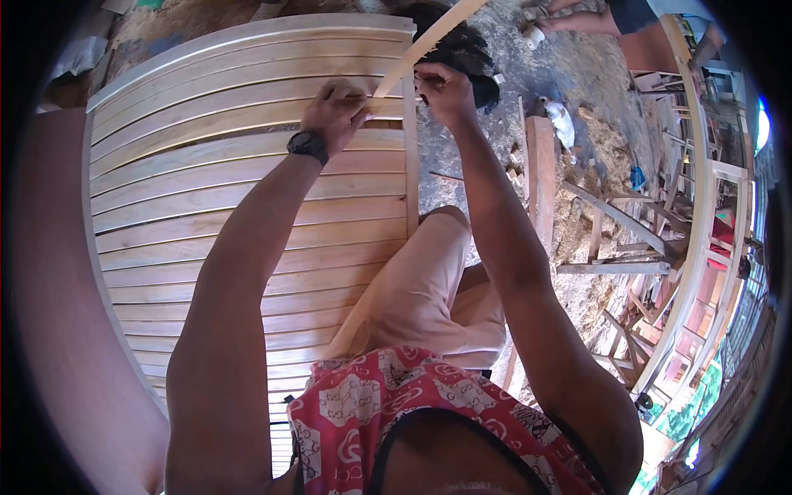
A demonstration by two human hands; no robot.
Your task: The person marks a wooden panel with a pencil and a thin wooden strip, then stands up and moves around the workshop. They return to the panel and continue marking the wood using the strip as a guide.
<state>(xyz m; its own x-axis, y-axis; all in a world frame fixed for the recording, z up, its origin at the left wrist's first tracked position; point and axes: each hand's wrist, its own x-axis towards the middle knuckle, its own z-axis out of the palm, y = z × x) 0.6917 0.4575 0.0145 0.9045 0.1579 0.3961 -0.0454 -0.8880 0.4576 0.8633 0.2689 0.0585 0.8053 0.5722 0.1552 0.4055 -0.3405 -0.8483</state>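
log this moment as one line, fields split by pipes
left hand: fingertips near pale strip | right hand: beside slatted panel, grip unclear | pale strip: slants across panel edge

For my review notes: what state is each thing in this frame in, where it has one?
Left hand: fingers bent at one end of the wood strip; grip unclear.
Right hand: fingers curled beside the slatted panel; grip unclear.
Wood strip: slanted across the panel's corner.
Slatted panel: dark gap between two slats near the left hand.
Wristwatch: fastened on the left wrist.
Ground: strewn with shavings.
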